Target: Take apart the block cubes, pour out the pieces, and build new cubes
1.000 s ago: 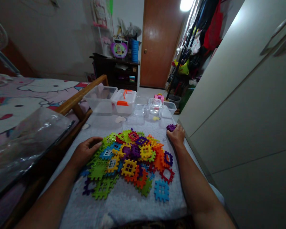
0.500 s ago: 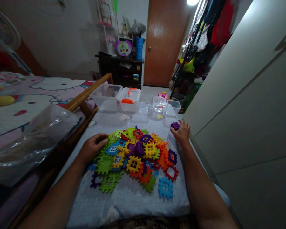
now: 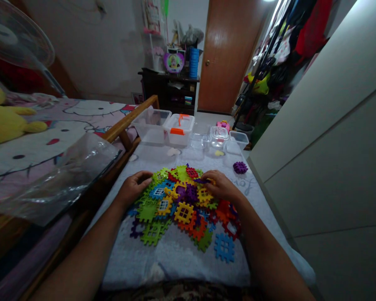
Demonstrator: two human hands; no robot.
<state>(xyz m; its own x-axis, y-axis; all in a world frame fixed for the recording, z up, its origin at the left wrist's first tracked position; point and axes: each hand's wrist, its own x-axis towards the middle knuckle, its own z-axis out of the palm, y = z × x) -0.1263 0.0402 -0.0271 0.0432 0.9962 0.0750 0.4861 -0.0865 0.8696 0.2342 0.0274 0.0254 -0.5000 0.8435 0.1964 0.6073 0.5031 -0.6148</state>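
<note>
A heap of coloured plastic interlocking tiles lies on the cloth-covered table, in green, yellow, blue, orange, red and purple. My left hand rests at the heap's left edge, fingers curved and apart, holding nothing. On the upper right of the heap is my right hand, its fingers closed on a purple tile that lies above a yellow one. A small stack of purple tiles sits apart, near the table's right edge. One blue tile lies flat at the front right.
Clear plastic bins, a lidded box with orange latches and smaller clear containers line the table's far end. A wooden rail and bed run along the left. A white cabinet stands at the right.
My right hand has let go of the purple stack at the right and moved left onto the heap, taking a purple tile. The whole view has shifted slightly; my left hand remains beside the heap.
</note>
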